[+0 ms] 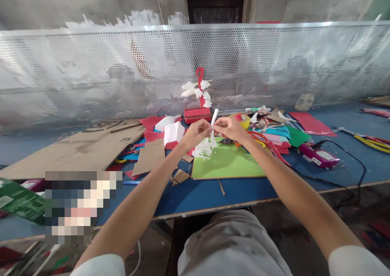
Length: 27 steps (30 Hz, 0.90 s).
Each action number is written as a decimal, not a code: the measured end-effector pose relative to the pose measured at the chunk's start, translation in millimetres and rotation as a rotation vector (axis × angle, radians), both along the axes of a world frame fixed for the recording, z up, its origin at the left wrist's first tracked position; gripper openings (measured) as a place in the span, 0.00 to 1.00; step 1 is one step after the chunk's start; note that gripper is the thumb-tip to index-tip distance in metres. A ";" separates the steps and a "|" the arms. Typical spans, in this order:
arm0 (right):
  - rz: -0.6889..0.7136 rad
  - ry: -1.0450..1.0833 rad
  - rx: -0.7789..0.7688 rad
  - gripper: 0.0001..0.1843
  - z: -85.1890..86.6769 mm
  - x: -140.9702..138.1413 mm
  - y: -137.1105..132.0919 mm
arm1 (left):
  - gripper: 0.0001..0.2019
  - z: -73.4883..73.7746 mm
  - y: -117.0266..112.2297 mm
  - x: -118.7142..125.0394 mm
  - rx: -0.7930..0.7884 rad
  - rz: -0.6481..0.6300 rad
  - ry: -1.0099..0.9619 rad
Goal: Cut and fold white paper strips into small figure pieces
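Both my hands pinch a narrow white paper strip [215, 116], which stands roughly upright above the table. My left hand [198, 131] is closed on its left side, and my right hand [229, 128] grips it from the right. Below my fingers the white paper continues downward. White cut-paper pieces [202, 149] with thin fringes lie beneath, at the left edge of a lime-green sheet [240, 164]. Behind my hands stands a red box [197, 115] with a red hooked stem [200, 74] bearing white paper flowers [198, 92].
Cardboard [76, 150] covers the left side. Folded white paper [173, 133] and colored scraps surround my hands. Yellow tape [244, 121], a purple glue-gun-like device [319, 156] with a black cord, and yellow-handled pliers [371, 143] are to the right. A perforated metal screen [91, 72] stands behind.
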State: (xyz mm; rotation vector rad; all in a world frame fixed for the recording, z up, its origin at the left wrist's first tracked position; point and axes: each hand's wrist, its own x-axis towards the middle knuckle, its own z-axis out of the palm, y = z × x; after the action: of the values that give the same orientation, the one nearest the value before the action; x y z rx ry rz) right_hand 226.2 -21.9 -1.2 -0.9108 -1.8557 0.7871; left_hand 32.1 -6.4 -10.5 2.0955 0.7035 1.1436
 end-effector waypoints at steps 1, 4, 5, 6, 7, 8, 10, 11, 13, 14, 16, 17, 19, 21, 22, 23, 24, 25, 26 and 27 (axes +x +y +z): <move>0.001 0.001 -0.003 0.08 -0.3 0.0 0.3 | 0.08 -0.2 0.4 0.0 0.000 -0.002 0.001; 0.005 0.004 -0.015 0.08 -0.9 0.2 1.0 | 0.09 -1.1 1.6 -0.2 0.007 -0.003 0.001; 0.006 0.002 -0.017 0.08 -1.0 0.3 1.1 | 0.09 -1.4 1.9 -0.3 0.013 -0.003 0.001; 0.008 0.001 -0.018 0.08 -1.0 0.3 1.1 | 0.09 -1.6 2.0 -0.3 0.019 -0.002 0.003; 0.008 -0.001 -0.016 0.07 -1.0 0.3 1.1 | 0.10 -1.7 1.9 -0.3 0.024 -0.001 0.006; 0.009 -0.003 -0.014 0.07 -1.0 0.3 1.0 | 0.10 -1.7 1.7 -0.2 0.026 0.001 0.009; 0.011 -0.004 -0.007 0.07 -0.9 0.1 0.7 | 0.10 -1.5 1.0 0.1 0.025 0.006 0.019; 0.011 -0.003 -0.002 0.07 -0.9 0.0 0.6 | 0.10 -1.4 0.6 0.3 0.024 0.009 0.022; 0.014 -0.001 0.007 0.06 -1.0 -0.1 0.3 | 0.10 -1.0 -0.1 0.7 0.022 0.013 0.026; 0.013 -0.001 0.009 0.06 -1.0 0.0 0.1 | 0.10 -0.9 -0.3 0.8 0.022 0.012 0.026; 0.010 -0.006 0.011 0.07 -1.0 0.2 -0.2 | 0.10 -0.8 -0.4 0.8 0.022 0.009 0.023; 0.008 -0.010 0.012 0.07 -0.8 0.3 -0.5 | 0.10 -0.8 -0.4 0.7 0.021 0.007 0.021; 0.004 -0.018 0.023 0.08 -0.2 0.6 -1.3 | 0.10 -0.9 -0.2 0.6 0.015 0.002 0.015; -0.001 -0.025 0.041 0.09 0.8 0.6 -2.3 | 0.10 -1.3 0.2 0.4 0.006 -0.003 0.013; -0.004 -0.026 0.050 0.09 1.3 0.5 -2.9 | 0.10 -1.5 0.4 0.3 0.001 -0.006 0.013; -0.009 -0.028 0.056 0.09 1.8 0.3 -3.4 | 0.10 -1.8 0.7 0.2 -0.002 -0.008 0.013; -0.012 -0.031 0.063 0.09 2.2 -0.1 -3.8 | 0.10 -2.0 1.0 0.1 -0.003 -0.010 0.014; -0.017 -0.037 0.074 0.10 2.4 -0.6 -4.1 | 0.10 -2.3 1.2 0.0 -0.002 -0.012 0.014; -0.024 -0.046 0.093 0.10 2.4 -1.2 -4.2 | 0.10 -2.4 1.3 0.0 0.002 -0.014 0.014; -0.038 -0.061 0.125 0.09 2.3 -1.9 -4.2 | 0.10 -2.5 1.2 0.0 0.006 -0.016 0.013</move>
State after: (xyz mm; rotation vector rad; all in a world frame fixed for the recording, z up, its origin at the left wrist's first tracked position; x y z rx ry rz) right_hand 224.3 -26.2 1.1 -0.8968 -1.9116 0.6192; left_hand 32.1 -5.2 -13.0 2.1116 0.6895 1.1255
